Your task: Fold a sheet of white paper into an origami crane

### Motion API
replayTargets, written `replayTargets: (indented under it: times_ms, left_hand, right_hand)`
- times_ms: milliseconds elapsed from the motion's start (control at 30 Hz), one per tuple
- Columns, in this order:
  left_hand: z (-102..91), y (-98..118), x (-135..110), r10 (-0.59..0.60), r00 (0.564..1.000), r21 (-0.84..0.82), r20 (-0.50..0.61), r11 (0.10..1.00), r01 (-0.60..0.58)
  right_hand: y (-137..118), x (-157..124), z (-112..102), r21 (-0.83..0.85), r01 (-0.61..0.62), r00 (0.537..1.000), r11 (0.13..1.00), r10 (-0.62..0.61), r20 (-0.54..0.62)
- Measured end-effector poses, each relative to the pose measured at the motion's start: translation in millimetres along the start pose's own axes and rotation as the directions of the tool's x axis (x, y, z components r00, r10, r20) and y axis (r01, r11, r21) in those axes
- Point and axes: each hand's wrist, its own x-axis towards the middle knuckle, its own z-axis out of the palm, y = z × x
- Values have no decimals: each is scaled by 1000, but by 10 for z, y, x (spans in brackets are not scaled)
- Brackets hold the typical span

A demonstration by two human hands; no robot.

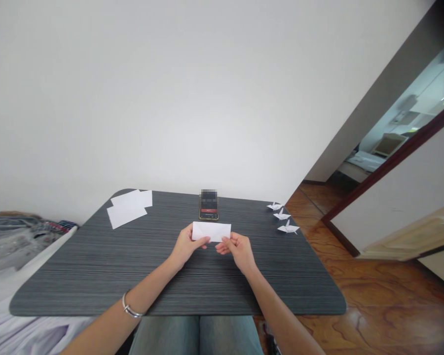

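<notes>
Grey striped table (96, 276): phone (209, 206) just beyond grip, blank sheets (128, 208) well off to L, 3 paper cranes (282, 216) off to R. L hand (185, 246) & R hand (239, 250) pinch folded white paper (211, 230) by its lower corners, just above tabletop, long axis L-R.

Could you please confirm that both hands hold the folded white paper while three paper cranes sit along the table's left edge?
No: the head view shows the paper cranes along the right edge of the table, not the left. The left hand and right hand hold the folded white paper.
</notes>
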Motion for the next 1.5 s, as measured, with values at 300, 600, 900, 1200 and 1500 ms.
replayTargets:
  times_ms: [300, 600, 900, 1200, 1500]
  left_hand:
    - [5, -30, 10, -97, 995, -18, 0, 995, 97]
    - [-18, -64, 1, -88, 995, 1, -39, 996, 88]
    - [-15, -30, 10, -144, 989, -74, -32, 987, 142]
    - [-95, -46, 51, -102, 991, -64, -89, 993, 97]
    - [-66, -33, 29, -87, 996, -45, 24, 995, 88]
  right_hand:
    - [-65, -29, 31, 8, 0, 997, 1000, -1, 74]
    - [-29, 0, 56, 21, -63, 998, 998, 62, 32]
    - [-4, 4, 57, 8, -52, 998, 999, 52, 24]
    - [23, 14, 3, -6, -33, 998, 999, 33, -51]
    - [15, 9, 9, 0, -36, 999, 999, 36, -40]
